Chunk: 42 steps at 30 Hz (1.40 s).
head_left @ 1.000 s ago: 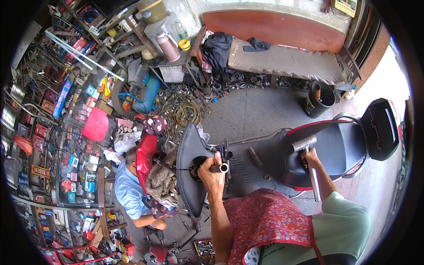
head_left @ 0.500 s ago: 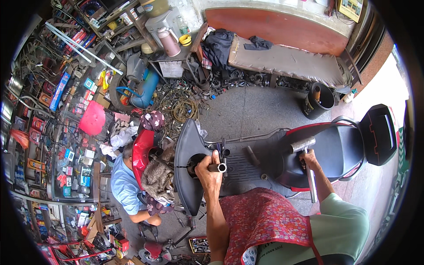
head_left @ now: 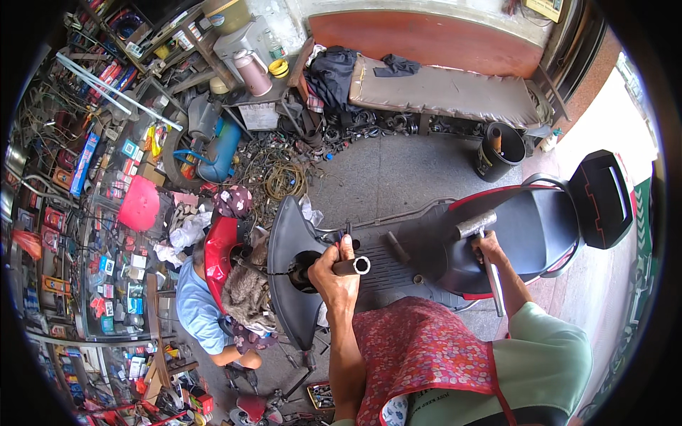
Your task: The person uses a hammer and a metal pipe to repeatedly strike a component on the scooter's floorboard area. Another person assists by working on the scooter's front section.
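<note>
My left hand point(head_left: 334, 282) is closed around a metal tube point(head_left: 349, 268), hollow end exposed, at the grey scooter panel point(head_left: 295, 309). My right hand point(head_left: 488, 248) is closed around the handle of a hammer point(head_left: 476, 225), its head over the scooter seat point(head_left: 533, 227).

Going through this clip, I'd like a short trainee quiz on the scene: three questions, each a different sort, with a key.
1. True or false: the right grip holds the hammer.

2. What does the left grip hold?
a) a flask
b) a tube
c) a cup

3. Fill in: between the bench and the scooter stands a black ____.

Key: 1. True. 2. b. 3. Bucket.
</note>
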Motion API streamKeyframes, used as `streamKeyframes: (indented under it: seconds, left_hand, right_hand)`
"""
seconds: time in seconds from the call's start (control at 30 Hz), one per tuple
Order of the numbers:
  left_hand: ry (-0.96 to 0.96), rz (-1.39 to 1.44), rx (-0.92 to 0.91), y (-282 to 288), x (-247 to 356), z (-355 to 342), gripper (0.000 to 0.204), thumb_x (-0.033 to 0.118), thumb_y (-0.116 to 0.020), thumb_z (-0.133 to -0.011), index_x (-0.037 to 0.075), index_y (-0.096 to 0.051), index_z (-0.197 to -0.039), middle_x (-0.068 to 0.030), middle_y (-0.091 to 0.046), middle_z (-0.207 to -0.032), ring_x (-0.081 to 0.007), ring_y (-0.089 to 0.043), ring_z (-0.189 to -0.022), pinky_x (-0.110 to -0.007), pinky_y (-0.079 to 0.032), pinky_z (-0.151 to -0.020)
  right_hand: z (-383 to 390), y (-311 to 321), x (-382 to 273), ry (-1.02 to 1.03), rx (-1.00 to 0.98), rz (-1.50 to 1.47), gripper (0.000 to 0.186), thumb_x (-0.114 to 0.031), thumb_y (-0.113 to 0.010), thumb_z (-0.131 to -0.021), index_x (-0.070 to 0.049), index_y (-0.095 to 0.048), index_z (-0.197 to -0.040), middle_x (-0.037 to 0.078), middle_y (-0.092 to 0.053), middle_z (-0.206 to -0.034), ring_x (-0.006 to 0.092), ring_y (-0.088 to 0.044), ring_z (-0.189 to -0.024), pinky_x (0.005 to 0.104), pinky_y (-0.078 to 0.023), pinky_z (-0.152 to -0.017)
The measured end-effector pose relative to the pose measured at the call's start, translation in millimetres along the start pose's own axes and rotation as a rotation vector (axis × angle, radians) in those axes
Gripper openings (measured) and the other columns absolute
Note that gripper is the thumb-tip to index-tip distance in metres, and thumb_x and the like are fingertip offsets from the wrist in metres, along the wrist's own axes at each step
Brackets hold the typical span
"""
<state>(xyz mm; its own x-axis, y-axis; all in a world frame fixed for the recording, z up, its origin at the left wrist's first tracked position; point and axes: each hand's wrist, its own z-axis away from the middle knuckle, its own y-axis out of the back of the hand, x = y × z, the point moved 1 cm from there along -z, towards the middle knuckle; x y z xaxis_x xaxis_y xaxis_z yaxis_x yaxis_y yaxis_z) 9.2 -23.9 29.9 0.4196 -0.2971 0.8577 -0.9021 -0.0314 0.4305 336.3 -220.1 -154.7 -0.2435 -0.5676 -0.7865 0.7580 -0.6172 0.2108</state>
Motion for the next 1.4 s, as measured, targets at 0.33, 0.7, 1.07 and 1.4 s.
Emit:
streamKeyframes:
  seconds: [0.33, 0.7, 1.07, 1.4]
  left_hand:
    - [0.007, -0.007, 0.016, 3.5, -14.3, 3.0, 0.046, 0.012, -0.067, -0.084, -0.002, -0.034, -0.056, -0.0077, -0.029, -0.047, -0.0128, -0.023, -0.047, -0.034, -0.024, -0.042]
    - [0.041, -0.022, 0.006, 6.2, -35.8, 3.0, 0.048, 0.015, -0.067, -0.084, 0.0, -0.033, -0.054, -0.0026, -0.025, -0.048, -0.0096, -0.023, -0.048, -0.034, -0.023, -0.043]
    - [0.067, -0.014, -0.028, 0.8, -49.1, -1.0, 0.047, 0.017, -0.063, -0.088, -0.001, -0.035, -0.055, -0.0039, -0.025, -0.049, -0.0099, -0.022, -0.05, -0.033, -0.023, -0.043]
    - [0.102, -0.065, -0.003, 4.6, -42.3, -6.8, 0.049, 0.015, -0.065, -0.086, -0.001, -0.032, -0.053, -0.0037, -0.022, -0.049, -0.0115, -0.021, -0.05, -0.036, -0.022, -0.044]
  right_hand:
    - [-5.6, 3.5, 7.7, 0.015, 0.008, 0.022, 0.012, -0.004, -0.059, -0.065, 0.003, -0.051, -0.06, 0.011, -0.048, -0.046, 0.0201, -0.046, -0.031, 0.0331, -0.036, -0.027]
    - [-0.8, 1.7, 1.8, 0.012, 0.001, 0.022, 0.013, -0.005, -0.059, -0.065, 0.002, -0.05, -0.059, 0.01, -0.048, -0.046, 0.02, -0.046, -0.032, 0.033, -0.035, -0.028]
    - [-2.1, 4.3, 4.3, 0.003, -0.009, -0.004, 0.012, -0.005, -0.059, -0.064, 0.002, -0.05, -0.059, 0.01, -0.047, -0.045, 0.0194, -0.045, -0.031, 0.0328, -0.035, -0.027]
    - [-3.1, 6.0, 5.4, -0.004, -0.008, -0.004, 0.011, -0.003, -0.059, -0.064, 0.004, -0.051, -0.06, 0.011, -0.049, -0.046, 0.0202, -0.046, -0.031, 0.033, -0.036, -0.027]
